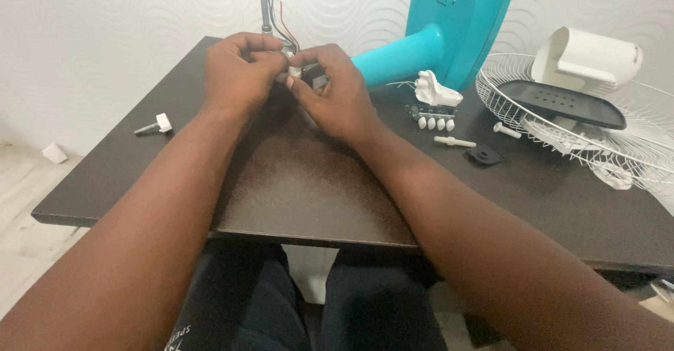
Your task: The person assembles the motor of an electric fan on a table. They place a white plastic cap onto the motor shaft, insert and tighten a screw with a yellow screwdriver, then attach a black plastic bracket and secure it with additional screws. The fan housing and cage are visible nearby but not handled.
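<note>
My left hand [239, 70] and my right hand [333, 91] meet over the far middle of the dark table [302, 189]. Both are closed on a small fan motor assembly [293, 70], mostly hidden by my fingers. A small white piece shows between the fingertips. A metal shaft [265, 10] rises from it, and red, black and white wires [284, 31] curve out beside the shaft. A turquoise fan stand [439, 31] lies tilted just right of my right hand.
A white knob with a screw [156, 125] lies at the left. A white switch block [437, 91], a row of white buttons [435, 121], a white pin [454, 141] and a black cap [484, 155] lie at the right. A white wire fan guard [625, 140] holds a black plate [569, 103] and a white housing [586, 56].
</note>
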